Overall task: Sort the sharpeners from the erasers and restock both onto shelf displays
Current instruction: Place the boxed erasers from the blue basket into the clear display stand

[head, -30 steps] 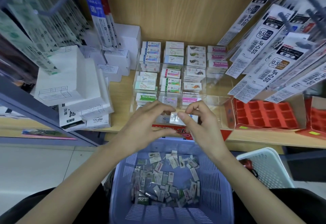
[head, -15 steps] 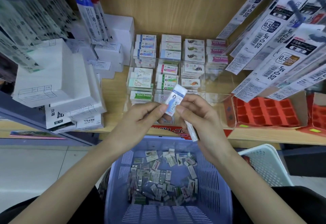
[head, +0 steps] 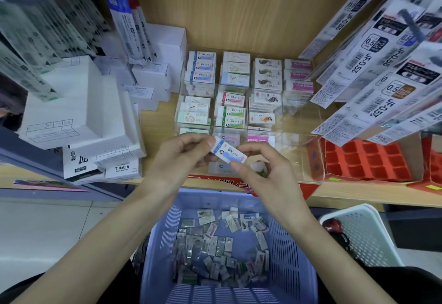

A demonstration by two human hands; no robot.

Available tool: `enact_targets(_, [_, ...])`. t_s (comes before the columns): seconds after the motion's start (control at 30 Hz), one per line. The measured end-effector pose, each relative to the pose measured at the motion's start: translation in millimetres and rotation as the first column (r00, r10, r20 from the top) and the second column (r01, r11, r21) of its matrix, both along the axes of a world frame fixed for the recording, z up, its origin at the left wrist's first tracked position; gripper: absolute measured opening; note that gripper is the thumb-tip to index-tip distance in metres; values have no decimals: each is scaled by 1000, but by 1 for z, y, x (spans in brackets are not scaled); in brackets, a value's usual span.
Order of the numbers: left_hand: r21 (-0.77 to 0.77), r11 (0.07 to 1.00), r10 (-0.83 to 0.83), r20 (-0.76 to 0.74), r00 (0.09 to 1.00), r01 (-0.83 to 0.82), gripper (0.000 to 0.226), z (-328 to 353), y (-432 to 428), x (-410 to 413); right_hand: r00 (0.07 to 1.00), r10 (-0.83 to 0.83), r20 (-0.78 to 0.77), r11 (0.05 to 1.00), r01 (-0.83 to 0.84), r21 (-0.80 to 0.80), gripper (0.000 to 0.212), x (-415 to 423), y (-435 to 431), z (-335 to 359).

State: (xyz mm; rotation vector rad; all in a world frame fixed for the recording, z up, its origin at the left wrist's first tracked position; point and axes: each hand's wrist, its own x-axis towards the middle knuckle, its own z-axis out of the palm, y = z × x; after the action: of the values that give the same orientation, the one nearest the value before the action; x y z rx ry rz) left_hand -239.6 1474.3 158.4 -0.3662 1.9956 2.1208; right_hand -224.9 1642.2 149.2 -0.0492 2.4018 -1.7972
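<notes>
Eraser in hand: a small white rectangular eraser (head: 228, 153) in a paper sleeve with a blue end. It is tilted with the blue end up and to the left, and is held above the front edge of the wooden shelf (head: 157, 124), just ahead of the display case's front row.
Left hand: the left hand (head: 181, 160) has its thumb and fingertips curled in, pinching the eraser's blue end.
Right hand: the right hand (head: 267, 174) clamps thumb and forefinger on the opposite, lower end, with the other fingers curled loosely beneath.
Display case: a clear plastic compartmented case (head: 296, 141) at the middle of the shelf, reaching to the back edge. Stacks of packaged erasers (head: 233, 112) sit in its columns.
Blue basket: a blue slotted plastic basket (head: 287, 244) below the shelf's front edge, between the forearms. Small wrapped pieces (head: 215, 251) lie loose on its floor, and their kind cannot be told.
White basket: a white perforated plastic basket (head: 366, 232) just right of the blue one.
Shelf right end: red gridded plastic trays (head: 366, 160).
Shelf left end: stacked white cardboard boxes (head: 79, 107).
Overhead right: hanging pen refill packs (head: 382, 88).
</notes>
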Motion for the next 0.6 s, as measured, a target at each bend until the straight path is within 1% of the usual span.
enact_targets(0.03, [14, 1000, 24, 8, 1000, -24, 9, 0, 1, -2, 997, -4, -72, 994, 12, 105, 20, -1, 0, -1])
enact_targets(0.1, [10, 999, 45, 8, 999, -45, 8, -1, 3, -5, 956, 45, -288, 941, 57, 335, 28, -4, 1, -2])
enact_targets(0.13, [8, 999, 52, 8, 999, -52, 8, -1, 3, -6, 928, 94, -361, 903, 73, 424, 35, -6, 2, -4])
enact_targets(0.17, [6, 998, 55, 9, 998, -55, 7, -1, 4, -7, 910, 135, -392, 875, 76, 477, 40, -8, 2, -4])
enact_targets(0.23, [-1, 999, 50, 12, 999, -50, 7, -2, 6, -6, 890, 195, -412, 845, 60, 531, 41, -12, 5, -6])
enact_targets(0.3, [-47, 998, 31, -6, 1000, -31, 8, -1, 6, -6, 876, 228, -424, 815, 67, 576, 35, -18, 10, -7])
enact_targets(0.33, [-120, 992, 24, -48, 999, -30, 9, -2, 5, -7, 885, 214, -414, 808, 78, 584, 34, -26, 14, -6])
enact_targets(0.4, [-319, 946, 8, -151, 989, -57, 10, -1, 0, -10, 925, 124, -361, 815, 113, 568, 34, -49, 21, -3])
enact_targets(0.43, [-377, 923, 11, -185, 983, -81, 10, 0, -3, -12, 934, 83, -346, 817, 135, 561, 36, -63, 23, -2])
enact_targets(0.5, [-393, 911, 38, -219, 975, -124, 11, 2, -7, -15, 938, 58, -341, 806, 158, 571, 36, -92, 22, 0])
enact_targets(0.6, [-380, 912, 74, -219, 973, -155, 16, 1, -12, -19, 942, 127, -310, 781, 98, 617, 35, -125, 7, 5])
